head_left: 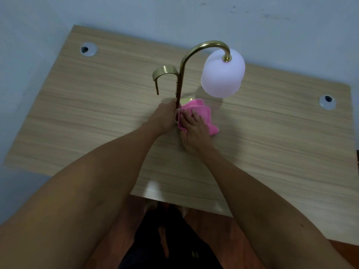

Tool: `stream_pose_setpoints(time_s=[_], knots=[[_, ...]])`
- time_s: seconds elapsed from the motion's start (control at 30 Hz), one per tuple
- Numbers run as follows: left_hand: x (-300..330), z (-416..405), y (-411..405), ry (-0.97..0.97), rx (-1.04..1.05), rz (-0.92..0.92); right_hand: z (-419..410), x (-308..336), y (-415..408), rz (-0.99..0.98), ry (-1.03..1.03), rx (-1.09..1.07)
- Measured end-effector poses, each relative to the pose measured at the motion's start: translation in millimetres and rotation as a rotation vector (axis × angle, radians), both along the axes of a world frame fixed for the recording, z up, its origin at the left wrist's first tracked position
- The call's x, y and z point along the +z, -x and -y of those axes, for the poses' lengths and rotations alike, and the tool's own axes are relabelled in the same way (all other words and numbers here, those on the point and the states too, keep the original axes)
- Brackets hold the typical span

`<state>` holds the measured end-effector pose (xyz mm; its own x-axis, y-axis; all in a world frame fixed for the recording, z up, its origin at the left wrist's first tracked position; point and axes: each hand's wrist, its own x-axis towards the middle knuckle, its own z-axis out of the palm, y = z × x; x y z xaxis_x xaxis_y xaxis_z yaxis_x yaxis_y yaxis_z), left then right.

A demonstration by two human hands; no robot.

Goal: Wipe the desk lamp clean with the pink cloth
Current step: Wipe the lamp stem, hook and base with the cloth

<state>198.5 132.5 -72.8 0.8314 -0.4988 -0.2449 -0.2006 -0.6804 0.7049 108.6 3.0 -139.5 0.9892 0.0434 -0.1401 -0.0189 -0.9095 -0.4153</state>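
A desk lamp stands mid-desk: a curved brass stem (181,74), a white frosted shade (222,76) hanging to the right, and a brass hook-shaped handle (163,72) on the left. My left hand (165,118) grips the lower stem. My right hand (194,129) presses the pink cloth (202,111) onto the lamp's round base (186,100), which is mostly hidden under the cloth and hands.
The wooden desk (97,113) backs against a pale blue wall. Two round cable grommets sit in it, one at the far left (88,49) and one at the right (328,101). My legs and the reddish floor show below the desk's near edge.
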Motion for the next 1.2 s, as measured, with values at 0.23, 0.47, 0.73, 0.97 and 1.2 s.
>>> stream_pose_setpoints(time_s=[0.23,0.47,0.73,0.97,1.2], knots=[[1,1,-2,-0.010,0.041,-0.011,29,28,16,-0.030,-0.327,-0.024],[8,-5,-10,-0.042,-0.003,-0.025,62,53,-2,0.035,-1.034,-0.745],[11,-6,-11,-0.031,-0.064,-0.029,25,34,-25,0.056,-0.441,-0.404],[2,-1,-9,0.000,0.000,-0.035,-44,20,13,-0.155,-0.305,-0.549],[8,-4,-16,-0.068,-0.115,-0.066,-104,38,14,-0.110,-0.515,-0.691]])
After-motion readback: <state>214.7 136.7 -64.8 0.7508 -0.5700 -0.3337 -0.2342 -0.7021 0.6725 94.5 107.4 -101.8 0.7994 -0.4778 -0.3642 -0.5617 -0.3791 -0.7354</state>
